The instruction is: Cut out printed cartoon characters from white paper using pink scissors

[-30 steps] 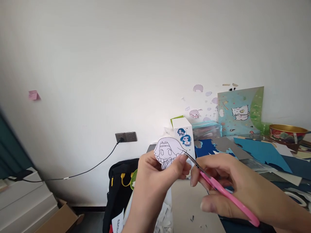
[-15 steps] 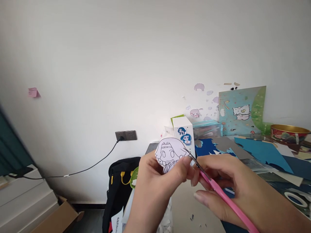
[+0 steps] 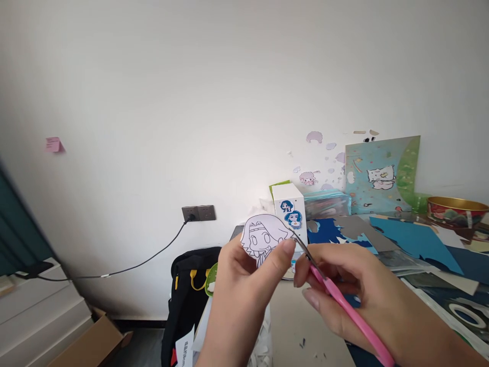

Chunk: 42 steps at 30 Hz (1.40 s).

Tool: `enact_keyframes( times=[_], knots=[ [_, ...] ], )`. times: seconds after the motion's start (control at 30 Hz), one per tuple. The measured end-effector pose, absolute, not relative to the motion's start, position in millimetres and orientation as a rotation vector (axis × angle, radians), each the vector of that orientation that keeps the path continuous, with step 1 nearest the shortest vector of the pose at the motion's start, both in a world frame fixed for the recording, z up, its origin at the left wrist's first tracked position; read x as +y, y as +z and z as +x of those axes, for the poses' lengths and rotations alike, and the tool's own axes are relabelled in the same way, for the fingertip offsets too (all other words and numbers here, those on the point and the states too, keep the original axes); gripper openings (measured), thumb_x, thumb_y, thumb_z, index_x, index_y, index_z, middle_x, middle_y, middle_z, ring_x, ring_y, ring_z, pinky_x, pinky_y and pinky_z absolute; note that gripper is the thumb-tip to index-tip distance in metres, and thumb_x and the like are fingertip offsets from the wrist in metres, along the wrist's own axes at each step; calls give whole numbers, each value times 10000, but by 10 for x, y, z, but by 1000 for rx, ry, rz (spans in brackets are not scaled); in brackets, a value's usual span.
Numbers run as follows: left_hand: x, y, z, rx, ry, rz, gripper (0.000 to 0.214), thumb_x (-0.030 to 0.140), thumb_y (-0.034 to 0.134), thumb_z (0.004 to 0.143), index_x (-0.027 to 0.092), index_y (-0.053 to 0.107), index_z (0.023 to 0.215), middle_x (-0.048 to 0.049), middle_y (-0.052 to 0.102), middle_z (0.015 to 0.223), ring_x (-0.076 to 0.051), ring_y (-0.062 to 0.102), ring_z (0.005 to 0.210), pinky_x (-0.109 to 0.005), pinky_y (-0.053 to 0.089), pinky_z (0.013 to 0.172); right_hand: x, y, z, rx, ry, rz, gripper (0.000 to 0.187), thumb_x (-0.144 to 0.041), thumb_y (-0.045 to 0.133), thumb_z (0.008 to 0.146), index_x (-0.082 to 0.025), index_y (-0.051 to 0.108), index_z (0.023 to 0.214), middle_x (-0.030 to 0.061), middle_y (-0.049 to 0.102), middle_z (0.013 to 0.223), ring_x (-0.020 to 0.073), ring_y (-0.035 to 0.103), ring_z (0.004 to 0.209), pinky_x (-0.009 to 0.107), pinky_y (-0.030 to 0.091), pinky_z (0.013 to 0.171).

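A white paper cutout (image 3: pixel 263 233) with a line-drawn cartoon figure is pinched in my left hand (image 3: pixel 250 285), the thumb lying over its lower right part. My right hand (image 3: pixel 351 290) grips a pink-handled craft knife or slim pair of scissors (image 3: pixel 336 298); which of the two I cannot tell. Its narrow metal tip points up and left and meets the right edge of the cutout, beside my left thumb. Behind the cutout stands a white box (image 3: pixel 288 196) with blue-haired character stickers. Below my hands, small dark paper scraps (image 3: pixel 303 342) lie on the grey-beige surface.
On the right lie blue paper sheets (image 3: pixel 416 239), a roll of white tape (image 3: pixel 466 315) and a red-and-gold tin (image 3: pixel 456 210). A picture board (image 3: pixel 382 173) leans on the wall. Left and below are a black bag (image 3: pixel 187 300), a wall socket (image 3: pixel 198 212) and a cardboard box (image 3: pixel 91 341).
The cutout has tilted and shifted slightly left and up in my left hand. My right hand and the pink tool have moved a little left, the tip staying at the paper's edge.
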<state>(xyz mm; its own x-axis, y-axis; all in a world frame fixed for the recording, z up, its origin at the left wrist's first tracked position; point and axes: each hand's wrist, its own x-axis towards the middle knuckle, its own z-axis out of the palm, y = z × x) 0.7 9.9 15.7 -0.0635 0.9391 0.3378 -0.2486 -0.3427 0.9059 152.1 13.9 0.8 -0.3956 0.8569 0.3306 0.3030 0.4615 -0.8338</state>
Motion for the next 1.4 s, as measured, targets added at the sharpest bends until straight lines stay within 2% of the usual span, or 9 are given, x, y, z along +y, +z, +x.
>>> enact_keyframes(
  times=[0.1, 0.2, 0.33, 0.53, 0.7, 0.8, 0.93, 1.13, 1.4],
  knots=[
    [124, 176, 24, 814, 1583, 1224, 73, 254, 763, 765, 185, 750, 746, -29, 764, 800, -188, 673, 790, -257, 495, 723, 133, 41, 1528, -1751, 987, -938, 39, -200, 608, 817, -235, 602, 833, -69, 471, 631, 108, 471, 576, 211, 457, 569],
    [151, 170, 48, 737, 1520, 1234, 77, 235, 764, 770, 195, 777, 706, -31, 791, 792, -202, 704, 837, -256, 509, 762, 129, 67, 1503, -1652, 932, -937, 84, -237, 640, 810, -239, 611, 889, -73, 449, 623, 103, 437, 551, 195, 409, 508],
    [166, 132, 74, 697, 1466, 1235, 66, 210, 767, 764, 203, 795, 705, -31, 803, 798, -198, 709, 835, -261, 517, 790, 141, 69, 1455, -1579, 853, -909, 91, -249, 634, 801, -222, 568, 743, -65, 426, 623, 99, 390, 539, 188, 345, 453],
    [193, 114, 36, 801, 1421, 1264, 149, 244, 793, 730, 166, 728, 620, 21, 661, 599, -95, 532, 574, -193, 422, 582, 141, 81, 1502, -1606, 809, -923, 144, -243, 608, 807, -225, 532, 686, -77, 366, 588, 94, 327, 509, 191, 335, 451],
    [191, 119, 13, 850, 1423, 1346, 172, 275, 752, 752, 159, 705, 634, 17, 588, 584, -105, 469, 563, -209, 367, 543, 139, 89, 1505, -1606, 831, -928, 177, -257, 617, 790, -223, 503, 658, -84, 331, 581, 89, 283, 499, 184, 329, 439],
    [171, 122, 11, 873, 1443, 1356, 168, 272, 742, 761, 164, 693, 642, 18, 575, 590, -107, 458, 572, -211, 365, 550, 162, 97, 1541, -1634, 867, -935, 208, -253, 622, 797, -218, 476, 653, -83, 345, 582, 88, 308, 511, 183, 346, 457],
    [146, 116, -12, 878, 1427, 1403, 188, 308, 720, 795, 175, 667, 673, 22, 554, 616, -112, 445, 589, -218, 357, 555, 178, 143, 1668, -1819, 1005, -945, 110, -231, 622, 823, -229, 526, 769, -72, 421, 625, 100, 379, 547, 195, 371, 488],
    [99, 119, -17, 943, 1452, 1409, 197, 334, 693, 814, 177, 634, 710, 9, 559, 656, -130, 463, 624, -233, 369, 578, 112, 198, 1771, -2039, 1041, -1075, 79, -170, 643, 746, -223, 587, 760, -57, 497, 605, 125, 492, 554, 225, 403, 511],
    [97, 144, -56, 917, 1350, 1471, 225, 326, 701, 804, 190, 595, 659, 22, 544, 601, -127, 456, 578, -240, 364, 553, 111, 167, 1769, -2068, 997, -1128, 121, -166, 607, 753, -234, 666, 833, -53, 469, 600, 127, 422, 531, 245, 350, 479]
  ],
)
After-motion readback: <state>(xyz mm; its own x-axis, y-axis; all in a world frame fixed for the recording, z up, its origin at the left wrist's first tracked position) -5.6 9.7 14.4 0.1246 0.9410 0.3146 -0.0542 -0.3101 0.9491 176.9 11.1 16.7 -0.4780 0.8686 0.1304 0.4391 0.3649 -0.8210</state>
